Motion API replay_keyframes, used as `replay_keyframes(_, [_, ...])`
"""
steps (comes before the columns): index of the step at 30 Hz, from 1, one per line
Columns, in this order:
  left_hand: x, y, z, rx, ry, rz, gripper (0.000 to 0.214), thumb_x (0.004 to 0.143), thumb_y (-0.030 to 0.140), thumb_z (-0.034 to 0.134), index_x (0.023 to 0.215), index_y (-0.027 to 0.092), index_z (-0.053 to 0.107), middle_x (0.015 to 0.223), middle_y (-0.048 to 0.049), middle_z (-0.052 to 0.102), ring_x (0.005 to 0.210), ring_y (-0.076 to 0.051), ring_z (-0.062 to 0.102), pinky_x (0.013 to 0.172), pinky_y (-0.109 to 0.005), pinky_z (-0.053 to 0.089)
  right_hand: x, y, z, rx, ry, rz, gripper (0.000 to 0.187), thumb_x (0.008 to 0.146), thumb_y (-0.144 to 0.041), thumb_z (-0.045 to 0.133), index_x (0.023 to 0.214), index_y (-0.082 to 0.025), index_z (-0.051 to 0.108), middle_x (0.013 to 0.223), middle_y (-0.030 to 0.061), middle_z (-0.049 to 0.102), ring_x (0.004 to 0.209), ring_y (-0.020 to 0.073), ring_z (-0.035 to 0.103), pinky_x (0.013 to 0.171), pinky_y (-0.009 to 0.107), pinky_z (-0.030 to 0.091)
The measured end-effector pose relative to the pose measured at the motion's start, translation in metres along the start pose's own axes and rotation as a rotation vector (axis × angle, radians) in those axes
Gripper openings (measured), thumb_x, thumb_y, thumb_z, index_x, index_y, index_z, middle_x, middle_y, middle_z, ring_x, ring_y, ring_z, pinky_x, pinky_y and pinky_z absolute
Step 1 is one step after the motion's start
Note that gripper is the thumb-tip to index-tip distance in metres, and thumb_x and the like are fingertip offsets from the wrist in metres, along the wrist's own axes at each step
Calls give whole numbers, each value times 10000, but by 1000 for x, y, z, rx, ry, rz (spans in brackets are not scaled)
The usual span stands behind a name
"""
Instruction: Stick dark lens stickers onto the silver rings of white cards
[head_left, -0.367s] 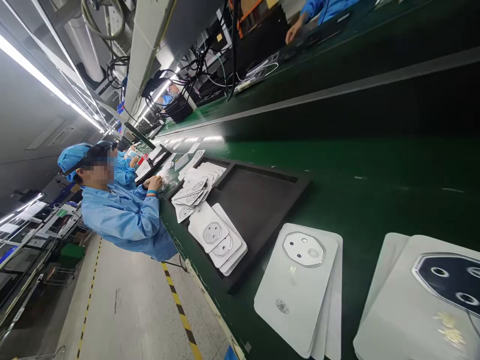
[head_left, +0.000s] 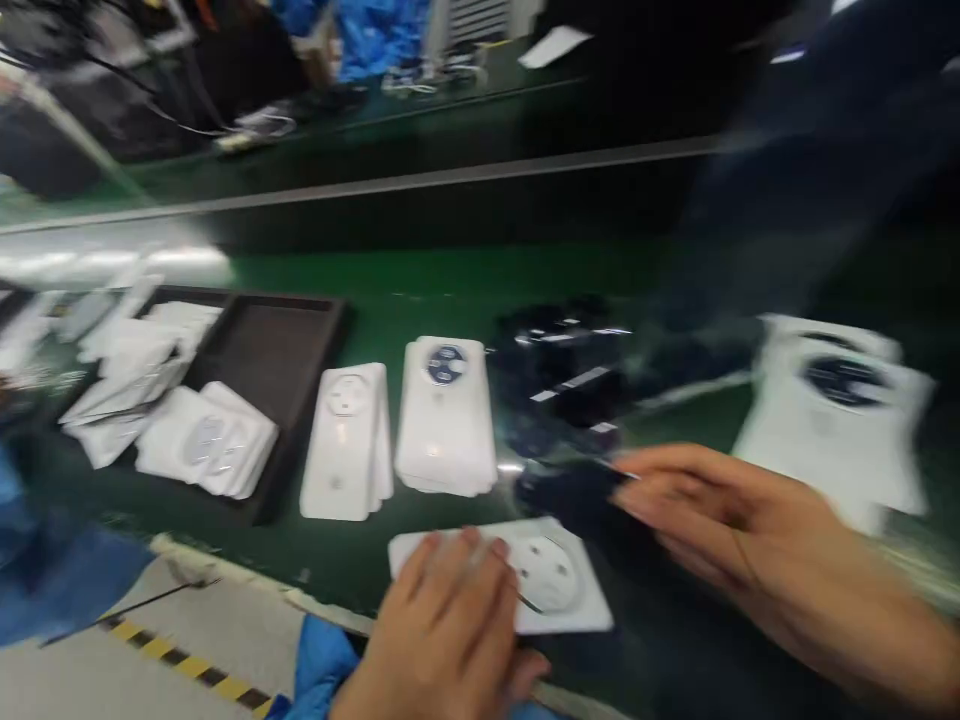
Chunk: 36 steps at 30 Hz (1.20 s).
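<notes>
Now my left hand (head_left: 450, 625) lies flat on a near white phone back cover (head_left: 555, 580); my right hand (head_left: 720, 530) pinches a blurred dark piece (head_left: 574, 500).

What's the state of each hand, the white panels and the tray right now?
left hand: palm down, fingers flat on the white panel
white panel: lying flat at the bench edge, camera ring up
right hand: fingers closed on a dark part, blurred
dark part: held just above the panel, details unclear
two panel stacks: flat, side by side, untouched
dark tray: partly filled, panels heaped at its left
</notes>
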<state>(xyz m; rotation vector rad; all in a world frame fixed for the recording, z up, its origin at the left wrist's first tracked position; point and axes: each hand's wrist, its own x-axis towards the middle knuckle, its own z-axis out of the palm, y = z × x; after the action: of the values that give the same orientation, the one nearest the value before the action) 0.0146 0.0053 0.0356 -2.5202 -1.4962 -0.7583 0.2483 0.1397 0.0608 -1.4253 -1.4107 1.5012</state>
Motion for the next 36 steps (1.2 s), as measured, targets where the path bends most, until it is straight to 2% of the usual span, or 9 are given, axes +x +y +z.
replay_keyframes(2, [10,2,-4,-62,-61,-26,357,1038,333,522,1247,83,668,1367,-136,619,1311,-346,546,1060,-478,502,-16,-8,0,64,-22,42,432,769,-575,861,954,-211,721,686,31,598,449,137,463,360,231,320])
replay_keyframes(4, [12,7,-4,-82,-110,-22,373,1020,324,558,1288,79,643,1402,-159,589,1326,-369,526,1043,-496,506,-18,-12,10,112,-36,40,348,785,-502,808,914,-198,699,676,5,573,439,115,436,371,215,292])
replay_keyframes(7, [8,15,-1,-49,-122,-27,404,1002,321,599,1305,55,624,1419,-189,566,1356,-401,489,1084,-543,472,-18,-10,25,109,-64,32,249,788,-412,754,870,-190,677,674,-13,564,473,112,456,412,201,333])
replay_keyframes(10, [6,19,1,-14,-127,-27,419,1006,306,599,1318,27,606,1415,-209,561,1354,-412,487,1108,-549,449,-26,-6,30,102,-97,32,184,809,-360,720,868,-193,673,669,-16,577,504,122,497,449,201,384])
replay_keyframes(18, [7,16,2,-64,-118,-25,426,1035,358,555,1268,7,616,1427,-245,539,1364,-418,485,1148,-524,384,-42,-8,36,-47,-3,23,188,856,-401,680,875,-215,700,703,11,612,591,181,595,501,248,468])
replay_keyframes(24, [1,22,4,-26,-151,-50,424,1068,360,477,1288,25,612,1453,-254,510,1383,-418,465,1152,-508,362,-40,-6,35,-65,-12,15,175,855,-383,698,884,-211,706,721,25,621,624,194,603,509,256,488])
replay_keyframes(36, [1,25,8,-42,-102,-89,448,1075,380,472,1242,-8,621,1417,-262,541,1369,-411,485,1165,-502,352,-37,-8,32,-20,-87,17,88,870,-292,722,894,-207,713,738,11,644,648,159,613,549,195,487])
